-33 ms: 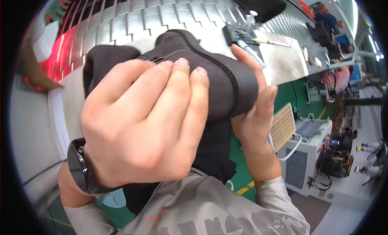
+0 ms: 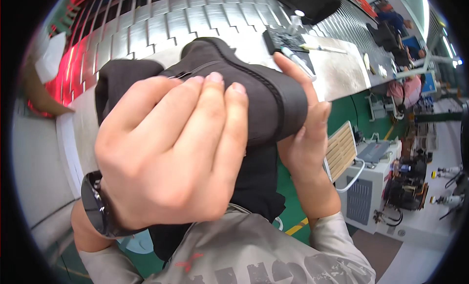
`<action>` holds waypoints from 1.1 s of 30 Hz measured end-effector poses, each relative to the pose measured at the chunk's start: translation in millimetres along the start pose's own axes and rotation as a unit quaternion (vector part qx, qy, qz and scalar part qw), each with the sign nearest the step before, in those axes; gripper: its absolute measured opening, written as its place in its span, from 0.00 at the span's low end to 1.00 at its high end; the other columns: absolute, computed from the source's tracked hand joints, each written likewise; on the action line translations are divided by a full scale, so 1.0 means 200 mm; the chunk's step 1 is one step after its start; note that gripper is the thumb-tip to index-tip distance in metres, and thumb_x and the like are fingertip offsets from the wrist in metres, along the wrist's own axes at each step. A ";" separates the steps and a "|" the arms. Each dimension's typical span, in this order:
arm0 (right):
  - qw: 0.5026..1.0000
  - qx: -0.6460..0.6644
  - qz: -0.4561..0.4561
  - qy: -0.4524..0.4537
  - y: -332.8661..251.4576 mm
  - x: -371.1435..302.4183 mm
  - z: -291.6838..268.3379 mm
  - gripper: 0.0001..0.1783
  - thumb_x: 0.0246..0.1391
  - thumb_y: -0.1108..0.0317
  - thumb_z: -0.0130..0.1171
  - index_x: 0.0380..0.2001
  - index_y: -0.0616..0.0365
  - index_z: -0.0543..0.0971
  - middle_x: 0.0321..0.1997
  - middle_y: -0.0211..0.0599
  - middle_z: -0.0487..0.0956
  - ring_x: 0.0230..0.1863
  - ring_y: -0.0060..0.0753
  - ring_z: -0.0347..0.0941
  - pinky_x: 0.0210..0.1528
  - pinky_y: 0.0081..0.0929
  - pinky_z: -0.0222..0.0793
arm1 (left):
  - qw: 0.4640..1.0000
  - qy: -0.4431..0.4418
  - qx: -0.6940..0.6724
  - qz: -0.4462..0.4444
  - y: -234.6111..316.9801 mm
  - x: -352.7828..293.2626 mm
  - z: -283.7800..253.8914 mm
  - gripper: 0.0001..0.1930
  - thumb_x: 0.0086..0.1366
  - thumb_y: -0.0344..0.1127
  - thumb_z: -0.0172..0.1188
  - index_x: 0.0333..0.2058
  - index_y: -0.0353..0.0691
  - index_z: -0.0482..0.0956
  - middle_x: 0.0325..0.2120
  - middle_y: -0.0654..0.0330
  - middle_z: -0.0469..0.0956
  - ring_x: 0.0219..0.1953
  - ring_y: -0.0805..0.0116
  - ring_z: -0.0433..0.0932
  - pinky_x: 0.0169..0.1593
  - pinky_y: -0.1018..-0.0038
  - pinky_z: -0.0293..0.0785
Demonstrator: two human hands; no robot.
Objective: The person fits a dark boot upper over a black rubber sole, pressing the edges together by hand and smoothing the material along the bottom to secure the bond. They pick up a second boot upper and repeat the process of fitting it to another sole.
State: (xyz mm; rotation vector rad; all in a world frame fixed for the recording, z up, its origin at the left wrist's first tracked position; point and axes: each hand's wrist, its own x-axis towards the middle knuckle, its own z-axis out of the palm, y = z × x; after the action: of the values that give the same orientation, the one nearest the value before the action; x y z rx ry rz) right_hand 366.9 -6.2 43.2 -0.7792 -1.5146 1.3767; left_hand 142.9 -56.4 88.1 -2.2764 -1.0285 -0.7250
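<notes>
A dark boot (image 2: 261, 110) lies across the space between my hands, with a black stitched seam and a smooth band round its right end. Its soft upper part (image 2: 129, 81) folds off to the left, and a zipper (image 2: 201, 67) runs along its top. My left hand (image 2: 171, 152), with a black watch on the wrist, is pressed over the boot, fingers together and tips beside the zipper. Its thumb is hidden, as is whatever the fingertips may pinch. My right hand (image 2: 309, 137) cups the boot's right end from outside, fingers curled round it.
Beyond the boot runs a slatted metal conveyor (image 2: 210, 15). A black block (image 2: 281, 41), a white tube (image 2: 299, 62) and a thin brush (image 2: 326, 49) lie on the worktop (image 2: 337, 78). At right stand a white machine (image 2: 351, 196) and a slatted wooden board (image 2: 341, 152). Other people sit farther off.
The view has shifted slightly; boot and hands appear a little farther left. Both hands keep their hold.
</notes>
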 end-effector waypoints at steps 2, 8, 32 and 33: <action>0.999 -0.039 0.010 -0.004 -0.02 0.00 -0.06 0.60 0.68 0.21 0.44 0.76 0.70 0.60 0.67 0.50 0.78 0.68 0.38 0.76 0.72 0.36 0.70 | 1.000 0.002 -0.015 0.024 0.01 0.06 0.02 0.27 0.59 0.45 0.71 0.45 0.22 0.85 0.38 0.43 0.87 0.40 0.50 0.89 0.42 0.61 0.82; 0.996 0.063 0.013 0.058 0.05 -0.03 -0.11 0.43 0.75 0.35 0.52 0.71 0.67 0.69 0.65 0.42 0.76 0.63 0.26 0.71 0.68 0.26 0.65 | 0.997 -0.068 -0.011 0.030 0.09 0.17 0.04 0.25 0.67 0.46 0.69 0.45 0.21 0.85 0.40 0.39 0.87 0.39 0.49 0.88 0.41 0.61 0.82; 0.994 0.003 -0.106 0.026 0.39 -0.44 0.20 0.45 0.60 0.67 0.68 0.74 0.74 0.59 0.70 0.53 0.68 0.71 0.47 0.67 0.73 0.45 0.66 | 0.990 -0.076 -0.048 -0.107 0.37 -0.54 0.02 0.16 0.70 0.37 0.65 0.53 0.37 0.80 0.51 0.53 0.85 0.51 0.58 0.85 0.54 0.60 0.77; 0.992 -0.038 -0.121 0.030 0.44 -0.47 0.24 0.44 0.60 0.68 0.68 0.74 0.73 0.60 0.68 0.53 0.69 0.70 0.47 0.68 0.74 0.45 0.65 | 0.985 -0.085 -0.075 -0.130 0.37 -0.62 0.02 0.21 0.64 0.39 0.72 0.53 0.36 0.81 0.54 0.53 0.83 0.53 0.56 0.84 0.54 0.58 0.77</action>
State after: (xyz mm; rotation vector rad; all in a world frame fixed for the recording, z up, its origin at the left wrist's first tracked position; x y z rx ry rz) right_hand 347.3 -95.3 -60.4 -0.6530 -1.5657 1.1142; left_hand 133.2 -157.7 -14.0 -2.3908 -1.4145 -0.7438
